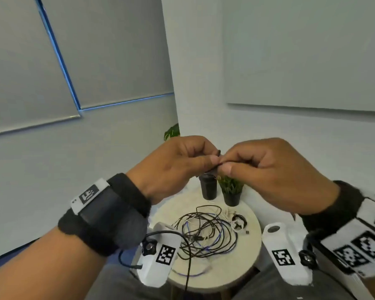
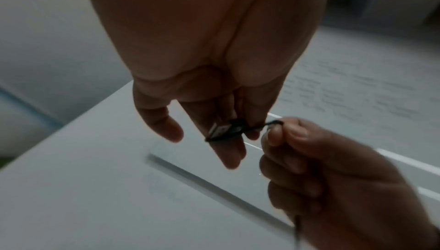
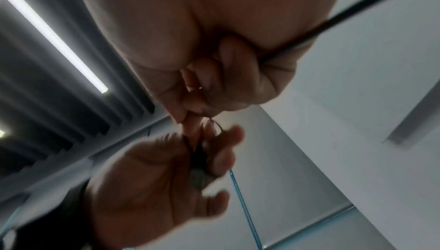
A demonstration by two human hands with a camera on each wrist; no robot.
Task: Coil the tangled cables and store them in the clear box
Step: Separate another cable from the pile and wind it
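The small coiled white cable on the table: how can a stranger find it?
Look at the round pale table. Right of the big tangle of black and blue cables lies the small coiled white cable. It alone is wound into a neat ring.

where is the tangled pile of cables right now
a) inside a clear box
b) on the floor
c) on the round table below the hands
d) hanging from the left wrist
c: the tangled cables lie loose on the round table, under the raised left hand and right hand, which pinch a thin black cable between them.
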